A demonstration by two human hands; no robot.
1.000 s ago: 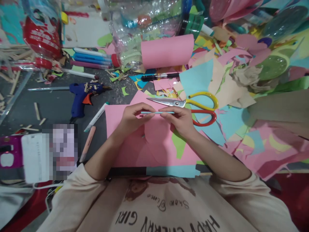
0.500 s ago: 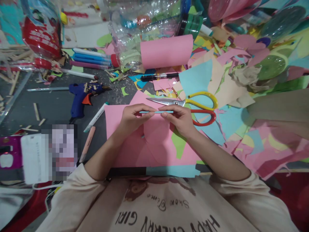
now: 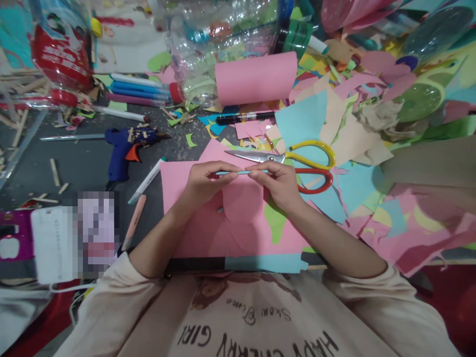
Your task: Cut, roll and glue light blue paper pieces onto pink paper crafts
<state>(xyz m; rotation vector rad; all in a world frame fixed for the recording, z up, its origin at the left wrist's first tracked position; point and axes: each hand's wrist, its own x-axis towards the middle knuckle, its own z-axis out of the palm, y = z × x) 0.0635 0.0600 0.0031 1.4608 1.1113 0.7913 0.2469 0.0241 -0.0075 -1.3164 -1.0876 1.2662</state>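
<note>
A thin light-blue paper strip (image 3: 244, 172), seen nearly edge-on, stretches between my two hands. My left hand (image 3: 209, 179) pinches its left end between thumb and fingers, and my right hand (image 3: 277, 181) pinches the right end the same way. Both are held above pink paper sheets (image 3: 197, 228) on the table. Just beyond my right hand lie scissors (image 3: 275, 157) with one yellow and one red handle, blades pointing left. A green paper scrap (image 3: 275, 223) shows below my right hand. Whether the strip is folded or rolled I cannot tell.
To the left lie a blue glue gun (image 3: 121, 151), a white marker (image 3: 147, 182) and a peach marker (image 3: 134, 220). A pink paper roll (image 3: 256, 78) rests beyond, against clear plastic bottles (image 3: 223, 29). Coloured paper scraps (image 3: 342, 188) cover the right side.
Both hands stay in nearly the same place with the strip between them. The strip's face seems tilted very slightly; the scissors and papers have not moved.
</note>
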